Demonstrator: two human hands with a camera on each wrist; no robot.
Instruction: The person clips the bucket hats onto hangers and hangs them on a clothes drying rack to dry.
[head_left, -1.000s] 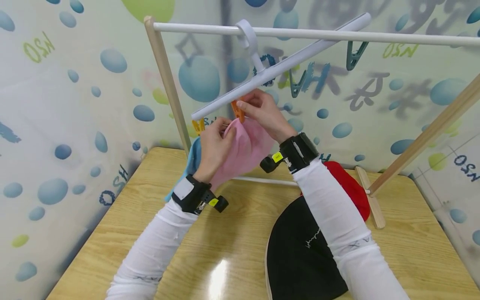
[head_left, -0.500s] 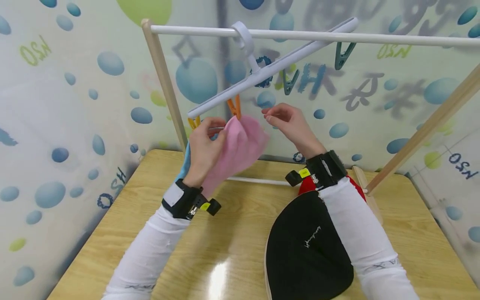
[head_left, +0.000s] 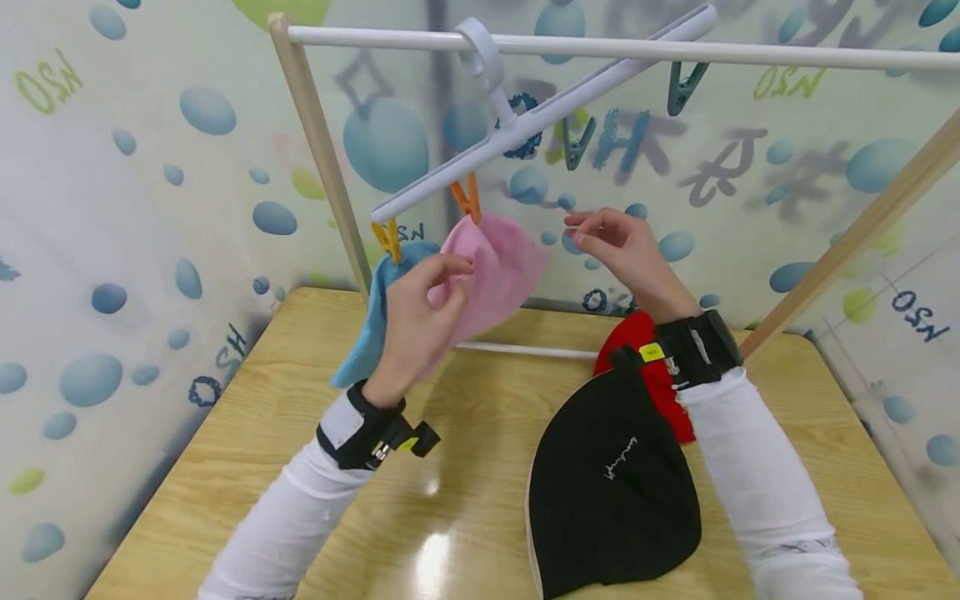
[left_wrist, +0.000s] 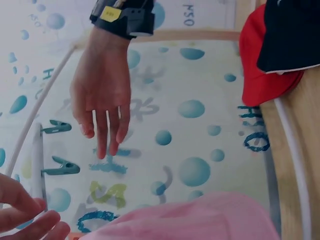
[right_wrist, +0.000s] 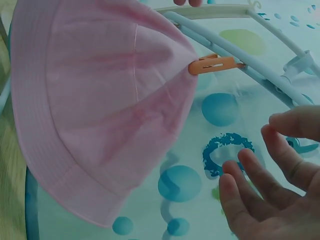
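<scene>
A pink bucket hat (head_left: 498, 267) hangs from the hanger (head_left: 517, 129) by an orange clothespin (head_left: 468, 198). Left of it, a blue hat (head_left: 367, 329) hangs from a yellow clothespin (head_left: 387, 240), partly hidden by my left hand (head_left: 422, 321). That hand is in front of the pink hat, its fingers loosely bent with nothing seen between them; whether it touches the cloth I cannot tell. To the right of the pink hat, my right hand (head_left: 626, 254) hovers with relaxed fingers and holds nothing. The right wrist view shows the orange clothespin (right_wrist: 215, 65) biting the hat's crown.
Two green clothespins, one nearer the middle (head_left: 577, 143) and one further right (head_left: 686, 87), hang on the hanger. A white rod (head_left: 405, 39) on wooden posts carries it. On the wooden table (head_left: 480, 500) lie a black hat (head_left: 615, 492) and a red hat (head_left: 660, 375).
My right hand has let go of the orange clothespin and moved right. The left hand has come slightly down and away from the hat's edge. The pink hat now hangs by the clothespin.
</scene>
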